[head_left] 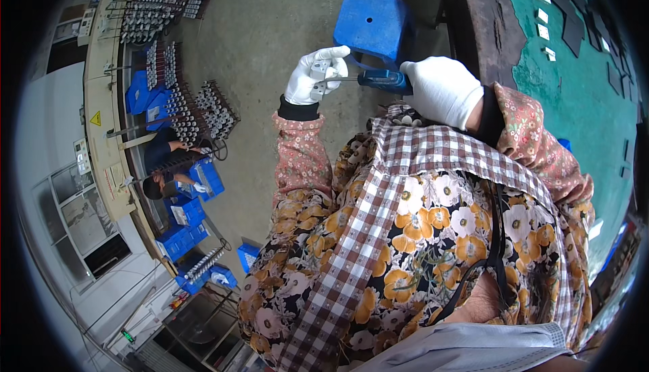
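My left hand (301, 81), in a white glove, is closed around a small pale block-like piece (319, 69) with holes in its face. Fingers cover part of the piece. In my right hand (446, 91), also white-gloved, is a screwdriver (382, 82) with a blue and dark handle. Its thin metal shaft runs leftward to the piece, and the tip lies at or just inside the piece's edge; exactly where it touches is too small to tell. Both hands are raised in front of my body, above the floor.
A blue plastic stool (370, 28) stands just beyond my hands. At right a table with a green top (541, 108) bears dark flat plates (571, 30) and several small white pieces (543, 32). Far left are racks of pale parts (182, 98), blue bins (182, 237) and another person (159, 152).
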Motion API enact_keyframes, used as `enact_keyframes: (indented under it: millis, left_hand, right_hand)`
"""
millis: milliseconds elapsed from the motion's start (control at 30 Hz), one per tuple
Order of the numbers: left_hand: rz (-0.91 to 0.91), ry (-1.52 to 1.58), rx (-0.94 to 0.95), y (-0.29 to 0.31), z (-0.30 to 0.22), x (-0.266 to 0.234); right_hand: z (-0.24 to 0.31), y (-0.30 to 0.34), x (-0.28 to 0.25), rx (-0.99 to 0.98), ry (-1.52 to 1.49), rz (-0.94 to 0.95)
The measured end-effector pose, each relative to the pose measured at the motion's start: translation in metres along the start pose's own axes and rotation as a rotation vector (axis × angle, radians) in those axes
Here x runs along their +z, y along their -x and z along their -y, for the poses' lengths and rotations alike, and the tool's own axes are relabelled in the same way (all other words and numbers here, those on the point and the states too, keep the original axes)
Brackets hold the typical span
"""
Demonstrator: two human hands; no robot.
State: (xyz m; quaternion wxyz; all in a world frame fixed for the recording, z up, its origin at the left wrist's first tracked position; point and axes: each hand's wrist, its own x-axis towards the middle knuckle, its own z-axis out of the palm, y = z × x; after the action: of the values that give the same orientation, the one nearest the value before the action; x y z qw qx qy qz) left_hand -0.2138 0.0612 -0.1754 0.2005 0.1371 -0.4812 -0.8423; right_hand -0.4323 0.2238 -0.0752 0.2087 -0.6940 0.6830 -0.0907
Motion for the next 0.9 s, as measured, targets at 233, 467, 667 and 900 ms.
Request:
enact_keyframes:
  millis: [233, 467, 667, 900]
  left_hand:
    - [-0.029, 0.053, 0.031, 0.005, -0.002, -0.003]
    - [-0.080, 0.948, 0.202, -0.014, 0.015, 0.009]
    - [-0.369, 1.033, 0.115, -0.020, 0.023, 0.030]
    - [-0.325, 0.914, -0.019, -0.010, 0.029, 0.024]
  right_hand:
    - [0.002, 0.011, -0.015, -0.063, -0.051, 0.042]
    - [0.004, 0.010, 0.009, -0.039, 0.044, -0.311]
    - [-0.002, 0.004, 0.023, -0.044, 0.129, -0.354]
    - [-0.005, 0.002, 0.027, -0.056, 0.087, -0.324]
